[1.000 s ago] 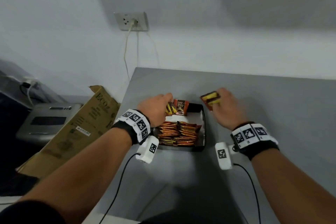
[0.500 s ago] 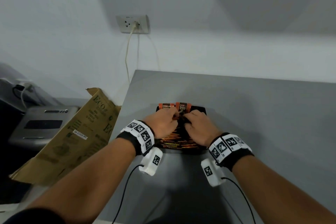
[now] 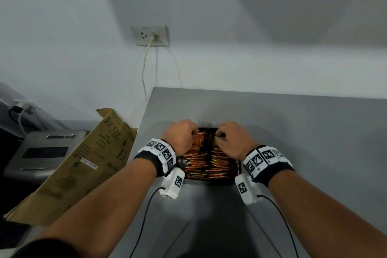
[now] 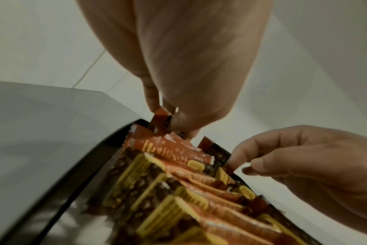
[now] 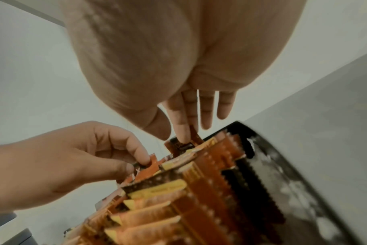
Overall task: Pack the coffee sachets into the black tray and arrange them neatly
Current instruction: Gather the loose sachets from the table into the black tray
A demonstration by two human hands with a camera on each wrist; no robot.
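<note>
The black tray [image 3: 238,170] lies on the grey table and holds two rows of orange, brown and yellow coffee sachets [image 3: 201,163] standing on edge. Both hands sit over its far end. In the left wrist view my left hand [image 4: 168,122] pinches the top of a sachet [image 4: 159,119] at the back of the left row. My right hand [image 5: 178,137] pinches the top of another sachet [image 5: 192,140] at the back of the right row, index finger down on it. In the head view the knuckles of the left hand [image 3: 194,132] and right hand [image 3: 218,135] hide the fingertips.
A folded cardboard box [image 3: 83,163] leans against the table's left edge, beside a grey machine [image 3: 41,153]. A wall socket [image 3: 149,35] with a cable hangs behind. The table edge [image 3: 144,123] runs just left of the tray. Wrist camera cables trail toward me.
One second ago my right hand held a sachet to the right of the tray. It has come in over the far end beside the left hand, and the upright sachets stand lower.
</note>
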